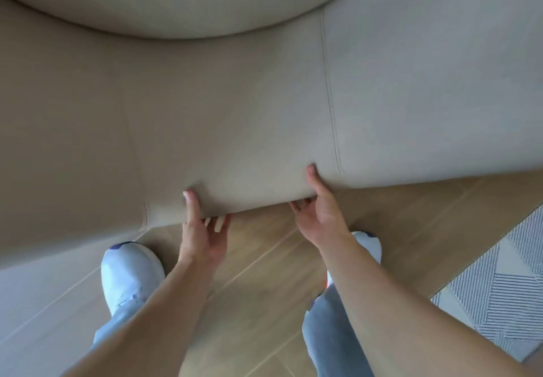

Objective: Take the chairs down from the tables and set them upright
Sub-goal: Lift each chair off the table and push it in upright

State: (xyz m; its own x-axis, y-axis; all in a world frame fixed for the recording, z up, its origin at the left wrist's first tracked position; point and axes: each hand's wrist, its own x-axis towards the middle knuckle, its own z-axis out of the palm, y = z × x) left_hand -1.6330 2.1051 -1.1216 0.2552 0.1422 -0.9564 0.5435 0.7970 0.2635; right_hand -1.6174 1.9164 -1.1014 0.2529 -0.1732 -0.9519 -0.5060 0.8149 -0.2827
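Head view: both hands hold the chair (235, 97) by its bottom edge. Left grip (202, 229) and right grip (320, 209) pinch it, thumbs on top, fingers tucked under.

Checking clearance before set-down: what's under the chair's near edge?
Under the beige chair edge: wooden floor, both hands' curled fingers, and two white shoes. A striped rug lies to the right. Anything farther under the upholstery is hidden.

The chair (235, 106) is plain beige. The floor (264, 273) is light wood, the rug (505, 288) grey-and-white striped. The shoes (129, 270) are white.
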